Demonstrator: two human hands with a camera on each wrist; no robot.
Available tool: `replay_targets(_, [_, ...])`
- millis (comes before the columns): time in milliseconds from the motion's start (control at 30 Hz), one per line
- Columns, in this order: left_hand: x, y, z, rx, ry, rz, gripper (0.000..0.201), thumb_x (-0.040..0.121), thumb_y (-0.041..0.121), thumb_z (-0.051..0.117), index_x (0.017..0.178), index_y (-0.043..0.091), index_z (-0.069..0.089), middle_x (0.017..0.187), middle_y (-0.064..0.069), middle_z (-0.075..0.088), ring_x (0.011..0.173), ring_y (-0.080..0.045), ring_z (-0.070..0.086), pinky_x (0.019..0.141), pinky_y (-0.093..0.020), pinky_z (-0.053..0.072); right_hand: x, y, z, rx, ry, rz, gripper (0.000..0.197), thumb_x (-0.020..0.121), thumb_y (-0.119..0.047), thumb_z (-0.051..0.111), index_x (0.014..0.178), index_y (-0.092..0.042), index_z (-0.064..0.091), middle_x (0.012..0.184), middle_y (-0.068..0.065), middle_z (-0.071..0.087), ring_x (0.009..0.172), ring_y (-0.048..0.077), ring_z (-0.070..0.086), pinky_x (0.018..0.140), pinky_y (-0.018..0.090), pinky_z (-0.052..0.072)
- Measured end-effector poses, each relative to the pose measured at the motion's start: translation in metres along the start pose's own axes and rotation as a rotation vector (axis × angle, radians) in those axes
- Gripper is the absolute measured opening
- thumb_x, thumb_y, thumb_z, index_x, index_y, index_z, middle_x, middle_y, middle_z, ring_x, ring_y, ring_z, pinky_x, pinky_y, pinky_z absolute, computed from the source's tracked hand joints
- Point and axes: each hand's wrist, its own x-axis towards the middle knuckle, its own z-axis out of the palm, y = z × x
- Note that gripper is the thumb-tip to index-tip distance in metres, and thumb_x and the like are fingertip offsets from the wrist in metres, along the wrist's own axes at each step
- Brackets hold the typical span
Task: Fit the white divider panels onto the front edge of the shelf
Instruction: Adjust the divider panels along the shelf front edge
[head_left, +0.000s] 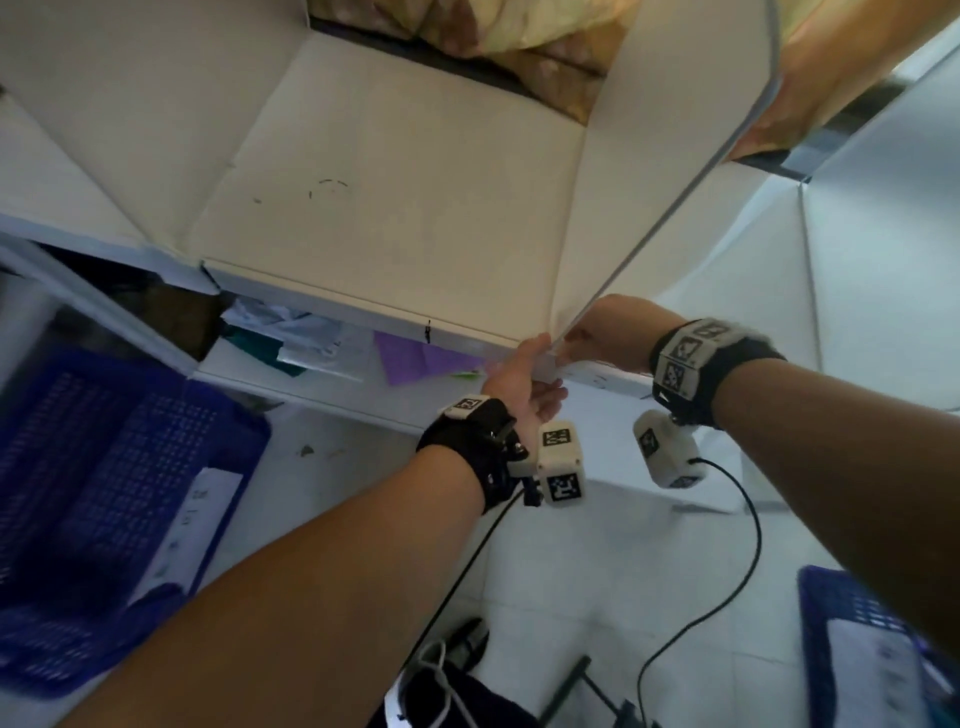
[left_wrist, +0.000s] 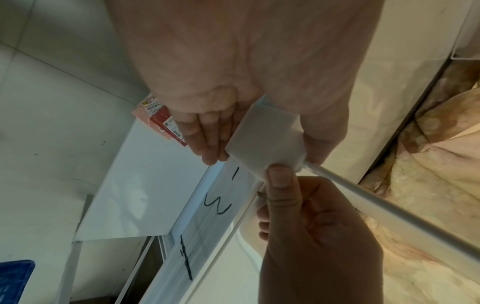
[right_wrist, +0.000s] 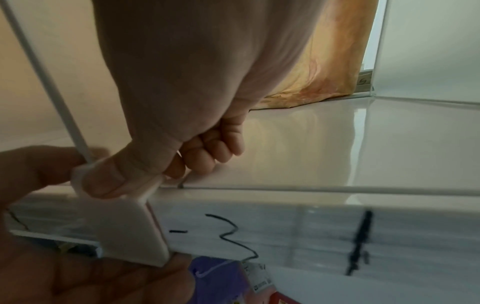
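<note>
Head view: both hands (head_left: 524, 379) pinch divider panel (head_left: 670, 156).

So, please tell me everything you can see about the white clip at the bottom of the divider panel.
The white clip looks like matte plastic, a flat-faced bracket with a thick edge. It hangs over the shelf's front edge, beside handwritten black marks. The divider panel's rim rises from its top. The right hand presses its thumb on top; the left hand grips it.
</note>
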Motion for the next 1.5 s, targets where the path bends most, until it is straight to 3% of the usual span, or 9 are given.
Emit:
replay_targets(133, [0.000,0.009,-0.016,-0.091,0.028,0.040,0.056,0.075,0.040,0.075,0.109,-0.002,0.060,0.094,-0.018,0.057,0.075,-0.025,0.055,0.067,-0.032,0.045,0.016,-0.018,-0.001,0.025,0.023,-0.044,0.035,0.086,-0.053,0.059,0.083,-0.018,0.065,0.080,0.000,0.066,0.075,0.022,0.063,0.076,0.041,0.055])
replay_targets(467, [-0.004,0.027,-0.041,-0.235,0.070,0.066,0.042,0.074,0.036,0.079,0.094,0.002,0.062,0.084,-0.013,0.054,0.078,-0.024,0.051,0.073,-0.033,0.051,0.033,-0.055,-0.004,0.047,0.026,-0.070,0.027,0.091,-0.047,0.053,0.086,-0.022,0.063,0.082,-0.002,0.065,0.078,0.019,0.063,0.077,0.038,0.055])
replay_targets(633, [-0.004,0.034,-0.050,-0.189,0.064,0.070,0.061,0.076,0.042,0.077,0.117,-0.001,0.062,0.097,-0.017,0.059,0.083,-0.026,0.057,0.072,-0.031,0.054,0.031,-0.062,0.007,0.092,0.094,-0.077,0.025,0.095,-0.039,0.048,0.091,-0.018,0.060,0.087,0.002,0.065,0.080,0.023,0.062,0.077,0.039,0.053])
replay_targets(833, [-0.013,0.037,-0.053,-0.233,0.077,0.092,0.065,0.075,0.040,0.078,0.121,-0.003,0.061,0.099,-0.017,0.057,0.086,-0.026,0.056,0.068,-0.029,0.054,0.035,-0.065,0.011,0.130,0.119,-0.058,0.029,0.095,-0.044,0.047,0.083,-0.019,0.055,0.076,-0.004,0.059,0.071,0.017,0.058,0.066,0.030,0.048])
replay_targets(933, [-0.012,0.039,-0.058,-0.230,0.063,0.097,0.065,0.076,0.041,0.078,0.123,-0.001,0.061,0.101,-0.016,0.057,0.088,-0.026,0.056,0.062,-0.028,0.055,0.038,-0.068,0.012,0.147,0.143,-0.044,0.030,0.095,-0.044,0.047,0.075,-0.023,0.050,0.071,-0.005,0.056,0.065,0.015,0.053,0.058,0.025,0.038])
replay_targets(1067, [-0.012,0.039,-0.061,-0.245,0.037,0.097,0.062,0.072,0.042,0.081,0.117,0.002,0.064,0.101,-0.015,0.057,0.088,-0.025,0.055,0.074,-0.030,0.054,0.039,-0.070,0.015,0.158,0.170,-0.022,0.031,0.094,-0.046,0.048,0.073,-0.022,0.049,0.070,-0.003,0.057,0.064,0.016,0.054,0.060,0.028,0.043])
replay_targets(1200, [-0.012,0.040,-0.062,-0.296,0.008,0.084,0.051,0.068,0.041,0.084,0.099,0.006,0.066,0.095,-0.013,0.056,0.084,-0.024,0.052,0.079,-0.031,0.052,0.043,-0.069,0.016,0.146,0.185,-0.014,0.032,0.093,-0.045,0.050,0.071,-0.023,0.048,0.067,-0.004,0.056,0.064,0.017,0.054,0.055,0.027,0.037])
replay_targets(1300, [-0.014,0.039,-0.065,-0.329,-0.009,0.070,0.043,0.071,0.038,0.083,0.091,0.005,0.065,0.084,-0.010,0.057,0.079,-0.022,0.054,0.082,-0.032,0.052,0.046,-0.070,0.016,0.136,0.173,-0.012,0.034,0.092,-0.048,0.049,0.073,-0.021,0.051,0.068,-0.003,0.057,0.065,0.018,0.055,0.058,0.029,0.044])
replay_targets(1500, [-0.016,0.039,-0.067,-0.321,-0.018,0.068,0.045,0.077,0.039,0.078,0.101,0.003,0.065,0.095,-0.013,0.057,0.088,-0.024,0.056,0.093,-0.036,0.051,0.047,-0.069,0.018,0.155,0.157,-0.020,0.039,0.091,-0.054,0.047,0.077,-0.018,0.053,0.069,-0.002,0.059,0.064,0.018,0.056,0.063,0.033,0.050])
